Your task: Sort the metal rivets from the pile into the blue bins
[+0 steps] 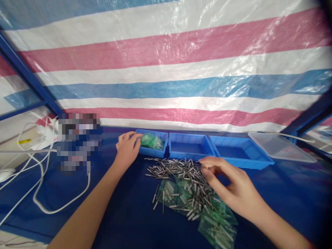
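Rivets [181, 169] heaped before three bins [192, 155]

One heap, too many pieces to count, lies mid-tabletop [124, 218], its far side close to the bins along the back edge. At least two green bags [219, 224] lie with it: one partly under rivets at the heap's left, one at its near right, toward the front edge; rivets show through both. The left bin [153, 153] holds more green bags, their number unclear. One clear lid [282, 148] lies toward the back right corner, beside the right bin [243, 163].

The left hand [127, 147] is at the left bin's left end, fingers curved over by the bags; I cannot tell whether it grasps one. The right hand [238, 186] is at the heap's right side, thumb and forefinger nearly meeting; whether they pinch a rivet, I cannot tell. Several white cables [49, 212] cross the tabletop's left side.
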A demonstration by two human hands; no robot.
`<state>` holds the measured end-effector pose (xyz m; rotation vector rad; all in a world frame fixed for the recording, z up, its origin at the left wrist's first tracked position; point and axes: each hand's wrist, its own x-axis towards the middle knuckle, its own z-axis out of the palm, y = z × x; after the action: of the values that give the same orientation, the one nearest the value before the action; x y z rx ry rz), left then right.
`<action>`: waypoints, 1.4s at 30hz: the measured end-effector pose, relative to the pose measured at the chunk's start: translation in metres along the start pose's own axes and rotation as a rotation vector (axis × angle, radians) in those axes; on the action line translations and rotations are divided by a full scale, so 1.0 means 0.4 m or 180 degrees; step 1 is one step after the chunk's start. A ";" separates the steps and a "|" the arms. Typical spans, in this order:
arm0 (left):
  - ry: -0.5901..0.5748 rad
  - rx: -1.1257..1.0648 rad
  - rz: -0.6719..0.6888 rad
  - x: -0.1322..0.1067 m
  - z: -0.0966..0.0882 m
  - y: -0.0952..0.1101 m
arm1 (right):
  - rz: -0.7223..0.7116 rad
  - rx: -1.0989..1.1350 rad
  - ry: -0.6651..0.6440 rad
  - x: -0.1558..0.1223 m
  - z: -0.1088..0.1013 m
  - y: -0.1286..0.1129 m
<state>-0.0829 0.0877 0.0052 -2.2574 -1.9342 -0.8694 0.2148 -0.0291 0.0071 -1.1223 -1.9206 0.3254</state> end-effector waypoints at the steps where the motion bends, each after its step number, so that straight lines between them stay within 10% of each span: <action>1: 0.0032 0.0033 0.0054 -0.001 -0.002 0.001 | -0.0136 -0.0126 -0.0135 0.002 -0.014 -0.006; 6: -0.0386 -0.0105 0.0606 -0.004 -0.015 0.007 | -0.0516 -0.0810 -0.1159 -0.045 -0.067 -0.022; 16: -0.0053 -0.0035 0.0588 -0.027 -0.010 0.037 | -0.0438 -0.1851 -0.1224 -0.220 -0.041 0.028; 24: 0.0268 -0.0509 0.1073 -0.078 -0.039 0.106 | -0.0019 -0.1265 -0.0842 -0.178 -0.058 -0.029; 34: -0.0400 -0.1187 0.1926 -0.154 -0.037 0.171 | 0.0469 -0.0373 -0.0618 -0.048 -0.034 -0.052; 42: -0.0946 -0.1711 0.1375 -0.163 -0.036 0.187 | 0.0402 0.0300 -0.0552 0.058 0.060 -0.052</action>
<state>-0.0233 0.0072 0.0127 -3.1019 -1.2926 -1.1397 0.1789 -0.0176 0.0179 -1.1878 -1.9656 0.5937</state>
